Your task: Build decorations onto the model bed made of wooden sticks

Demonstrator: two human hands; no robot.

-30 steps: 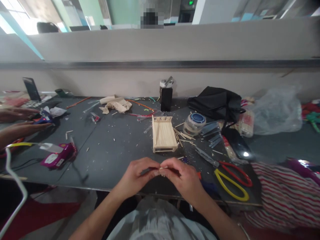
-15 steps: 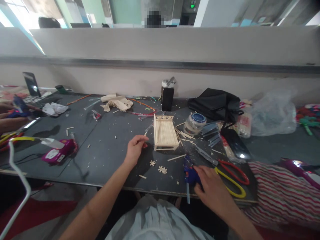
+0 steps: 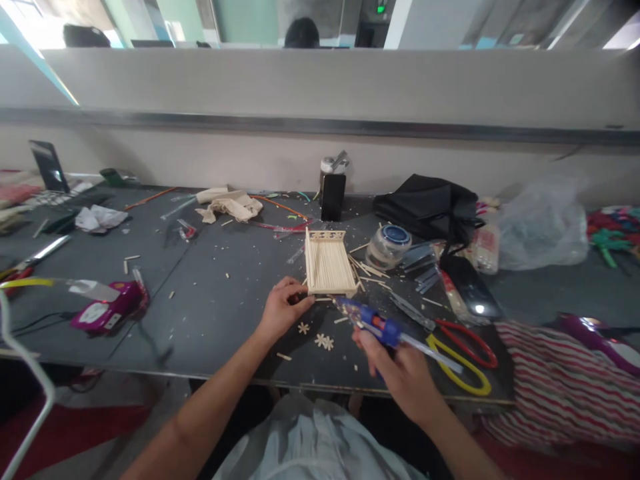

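A small bed-like model of pale wooden sticks (image 3: 330, 263) stands on the dark table. At its front left corner, my left hand (image 3: 285, 305) has its thumb and fingers closed on the corner. My right hand (image 3: 395, 367) is wrapped round a blue glue gun (image 3: 373, 320), whose tip points left at the model's front edge. A clear glue stick juts from the gun's back. Small star-shaped stick pieces (image 3: 324, 341) lie in front of the model. Loose sticks (image 3: 373, 270) are scattered to its right, beside a glass jar with a blue lid (image 3: 389, 247).
Scissors with red and yellow handles (image 3: 463, 360) lie at the right, near a phone (image 3: 467, 287) and striped cloth (image 3: 565, 373). A black bag (image 3: 430, 207) and an upright phone (image 3: 333, 198) are behind. A purple device (image 3: 107, 307) sits at the left.
My right hand has picked up the glue gun and swung its tip to the model's front. My left hand has moved right onto the model's corner. The other person's hands at the far left are gone.
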